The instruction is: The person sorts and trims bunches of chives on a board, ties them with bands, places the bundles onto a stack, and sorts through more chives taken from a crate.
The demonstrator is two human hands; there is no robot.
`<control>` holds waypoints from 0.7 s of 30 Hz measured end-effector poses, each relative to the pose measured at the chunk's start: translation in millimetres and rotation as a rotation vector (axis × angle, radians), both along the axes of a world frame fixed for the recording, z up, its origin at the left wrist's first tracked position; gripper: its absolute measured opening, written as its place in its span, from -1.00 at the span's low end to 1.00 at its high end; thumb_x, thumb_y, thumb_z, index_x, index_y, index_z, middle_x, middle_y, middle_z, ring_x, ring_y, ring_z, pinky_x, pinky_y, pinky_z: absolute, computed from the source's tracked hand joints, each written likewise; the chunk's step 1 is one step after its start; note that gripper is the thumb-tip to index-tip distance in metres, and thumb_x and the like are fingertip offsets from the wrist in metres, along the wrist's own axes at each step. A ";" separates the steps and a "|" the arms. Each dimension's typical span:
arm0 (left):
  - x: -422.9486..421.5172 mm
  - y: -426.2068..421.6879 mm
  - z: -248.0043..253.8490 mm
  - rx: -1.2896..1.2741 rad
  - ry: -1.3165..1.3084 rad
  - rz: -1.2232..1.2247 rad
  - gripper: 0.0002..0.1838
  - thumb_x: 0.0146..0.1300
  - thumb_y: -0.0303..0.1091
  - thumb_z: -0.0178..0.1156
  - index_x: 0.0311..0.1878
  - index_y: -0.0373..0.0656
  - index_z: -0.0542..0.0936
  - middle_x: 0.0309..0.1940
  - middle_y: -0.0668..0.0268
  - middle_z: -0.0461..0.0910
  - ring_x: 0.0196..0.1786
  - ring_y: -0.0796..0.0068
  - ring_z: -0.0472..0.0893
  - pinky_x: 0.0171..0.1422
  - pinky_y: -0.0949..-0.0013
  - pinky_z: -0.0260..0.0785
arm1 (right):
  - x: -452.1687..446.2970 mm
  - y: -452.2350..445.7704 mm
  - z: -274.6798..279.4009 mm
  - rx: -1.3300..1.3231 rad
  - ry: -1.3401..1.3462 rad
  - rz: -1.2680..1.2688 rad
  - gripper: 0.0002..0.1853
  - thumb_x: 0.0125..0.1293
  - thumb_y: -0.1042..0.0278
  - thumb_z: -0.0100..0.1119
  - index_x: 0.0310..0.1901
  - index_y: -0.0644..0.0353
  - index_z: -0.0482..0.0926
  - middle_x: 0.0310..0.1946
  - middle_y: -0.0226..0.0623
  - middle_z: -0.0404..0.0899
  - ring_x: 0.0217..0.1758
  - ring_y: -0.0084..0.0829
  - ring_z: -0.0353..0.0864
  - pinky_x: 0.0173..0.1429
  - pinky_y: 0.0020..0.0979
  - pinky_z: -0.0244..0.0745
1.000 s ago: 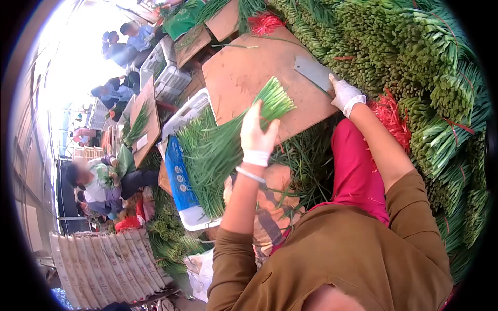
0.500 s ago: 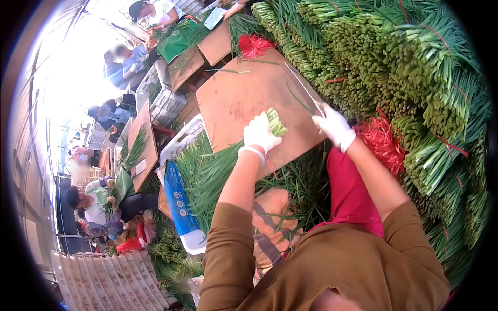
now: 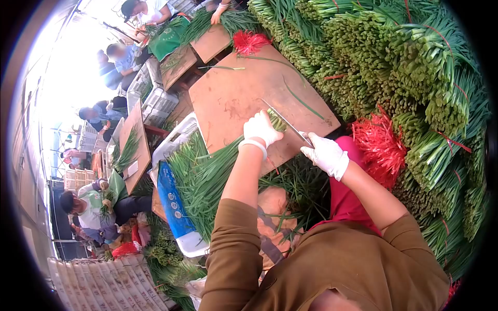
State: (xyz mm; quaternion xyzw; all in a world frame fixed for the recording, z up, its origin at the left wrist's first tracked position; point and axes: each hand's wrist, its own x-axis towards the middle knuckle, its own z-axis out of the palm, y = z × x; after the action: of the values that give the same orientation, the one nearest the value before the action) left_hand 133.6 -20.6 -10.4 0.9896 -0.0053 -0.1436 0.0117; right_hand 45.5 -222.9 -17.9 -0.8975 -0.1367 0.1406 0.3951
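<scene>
My left hand [image 3: 261,128], in a white glove, is closed around a bunch of chives [image 3: 215,173] near its cut ends. The pale stem ends stick out past my fingers over the brown board, and the long leaves trail down to the left. In my gloved right hand [image 3: 328,156] is a knife [image 3: 291,126], gripped by the handle. Its long thin blade slants up and left, lying across or just beside the stem ends; I cannot tell whether it touches them.
The brown board [image 3: 233,98] carries a few loose leaves. A big stack of tied chives [image 3: 384,57] rises at right, beside red ties [image 3: 381,147]. Left of the board stands a white crate [image 3: 179,136] with a blue label. Several people work at boards further left.
My right hand has moved left and down, bringing the knife from the board's right side to the stem ends. My left hand still grips the chives in about the same place.
</scene>
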 end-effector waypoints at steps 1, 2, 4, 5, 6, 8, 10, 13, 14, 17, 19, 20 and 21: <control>-1.5 -0.3 0.6 0.009 -0.004 -0.002 -0.14 -0.25 0.05 0.37 0.13 -0.27 0.38 0.00 0.03 0.55 0.04 0.12 0.58 0.15 0.23 0.42 | 3.5 2.4 2.6 -0.051 0.051 0.015 -0.54 0.34 0.05 0.05 0.12 0.21 0.38 -0.21 0.08 0.59 -0.10 0.03 0.59 -0.04 -0.08 0.46; -2.8 -0.3 0.3 0.018 -0.007 -0.004 -0.15 -0.23 0.05 0.36 0.14 -0.26 0.39 -0.01 0.04 0.55 0.04 0.12 0.58 0.14 0.23 0.42 | 6.7 4.7 3.3 -0.065 0.058 0.025 -0.56 0.34 0.05 0.04 0.08 0.22 0.39 -0.22 0.09 0.59 -0.10 0.04 0.59 -0.03 -0.08 0.46; -4.0 2.5 -5.6 0.004 -0.035 -0.022 -0.22 -0.19 0.03 0.36 0.11 -0.20 0.40 0.01 0.12 0.53 0.07 0.16 0.55 0.15 0.20 0.41 | 14.5 10.6 2.7 -0.094 0.077 0.044 -0.58 0.35 0.04 0.01 0.01 0.25 0.40 -0.22 0.10 0.59 -0.10 0.06 0.58 -0.02 -0.07 0.45; -4.7 4.0 -8.7 -0.002 -0.048 -0.031 -0.25 -0.17 0.02 0.36 0.10 -0.17 0.40 0.02 0.16 0.52 0.08 0.18 0.54 0.15 0.19 0.40 | 20.5 15.4 0.7 -0.087 0.088 0.046 -0.59 0.35 0.04 0.00 -0.02 0.26 0.40 -0.23 0.11 0.59 -0.10 0.07 0.58 -0.02 -0.06 0.45; -5.2 3.3 -9.5 0.006 -0.038 -0.023 -0.26 -0.16 0.01 0.36 0.09 -0.16 0.40 0.01 0.16 0.51 0.08 0.18 0.54 0.15 0.19 0.39 | 29.2 22.0 -2.8 -0.079 0.097 0.049 -0.59 0.36 0.04 -0.02 -0.05 0.27 0.40 -0.24 0.11 0.59 -0.10 0.08 0.57 -0.02 -0.05 0.45; -6.0 -0.8 -8.9 0.025 -0.020 -0.008 -0.29 -0.15 -0.01 0.37 0.08 -0.14 0.40 0.00 0.17 0.51 0.08 0.18 0.53 0.15 0.17 0.38 | 54.8 38.1 -10.0 -0.062 0.135 0.072 -0.58 0.35 0.05 -0.05 -0.04 0.30 0.39 -0.27 0.08 0.61 -0.14 0.07 0.60 -0.02 -0.06 0.45; -9.5 -0.7 -8.2 0.027 -0.063 -0.034 -0.33 -0.18 0.00 0.37 0.00 -0.15 0.43 -0.06 0.13 0.55 0.04 0.15 0.57 0.11 0.16 0.42 | 78.0 52.9 2.9 0.015 0.314 0.073 -0.59 0.33 0.09 -0.07 -0.13 0.36 0.46 -0.34 0.01 0.63 -0.30 -0.14 0.65 -0.16 -0.16 0.51; -9.3 -0.9 -11.1 0.032 -0.113 -0.045 -0.38 -0.19 -0.03 0.37 -0.06 -0.13 0.44 -0.10 0.12 0.56 0.02 0.15 0.58 0.09 0.14 0.43 | 101.8 55.1 -4.9 0.038 0.369 0.138 -0.60 0.32 0.12 -0.06 -0.22 0.38 0.51 -0.37 -0.05 0.63 -0.41 -0.27 0.64 -0.30 -0.25 0.53; -9.9 -3.1 -12.4 0.028 -0.129 -0.050 -0.39 -0.19 -0.04 0.37 -0.07 -0.13 0.44 -0.10 0.12 0.56 0.02 0.14 0.58 0.09 0.14 0.43 | 106.9 52.9 -15.2 0.024 0.380 0.151 -0.61 0.33 0.12 -0.06 -0.24 0.38 0.53 -0.38 -0.07 0.63 -0.44 -0.30 0.63 -0.34 -0.27 0.53; -20.9 -3.8 -9.2 -0.009 -0.188 -0.109 -0.38 -0.20 -0.06 0.37 -0.05 -0.14 0.44 -0.09 0.11 0.56 0.01 0.13 0.57 0.08 0.14 0.42 | 115.5 34.1 -38.4 0.385 0.550 0.033 -0.63 0.34 0.15 -0.04 -0.20 0.38 0.52 -0.37 -0.08 0.63 -0.47 -0.31 0.60 -0.38 -0.30 0.53; -37.0 -1.2 -3.1 -0.068 -0.221 -0.159 -0.36 -0.21 -0.08 0.37 -0.02 -0.16 0.45 -0.09 0.09 0.56 0.01 0.11 0.57 0.08 0.15 0.42 | 119.1 14.6 -45.7 0.487 0.685 -0.071 -0.62 0.34 0.18 0.01 -0.03 0.37 0.50 -0.27 0.00 0.62 -0.36 -0.23 0.63 -0.19 -0.26 0.57; -45.6 2.5 1.4 -0.109 -0.238 -0.180 -0.34 -0.21 -0.08 0.37 0.00 -0.17 0.45 -0.09 0.08 0.56 0.00 0.09 0.57 0.07 0.15 0.42 | 112.5 4.3 -47.4 0.239 0.338 -0.114 -0.61 0.32 0.20 0.03 0.04 0.33 0.49 -0.18 0.01 0.61 -0.21 -0.17 0.62 -0.05 -0.26 0.53; -53.2 7.6 5.9 -0.148 -0.252 -0.200 -0.33 -0.21 -0.08 0.37 0.02 -0.18 0.45 -0.09 0.06 0.56 0.00 0.08 0.57 0.07 0.15 0.42 | 103.5 -3.9 -46.8 -0.007 -0.009 -0.154 -0.59 0.31 0.21 0.05 0.10 0.28 0.48 -0.10 0.02 0.59 -0.07 -0.12 0.61 0.09 -0.25 0.49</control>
State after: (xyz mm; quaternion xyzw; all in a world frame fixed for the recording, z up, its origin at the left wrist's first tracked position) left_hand 80.4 -13.0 -4.4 0.9907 -0.1158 -0.0183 0.0695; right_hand 149.0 -226.8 -64.7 -0.9073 -0.0686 0.1064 0.4011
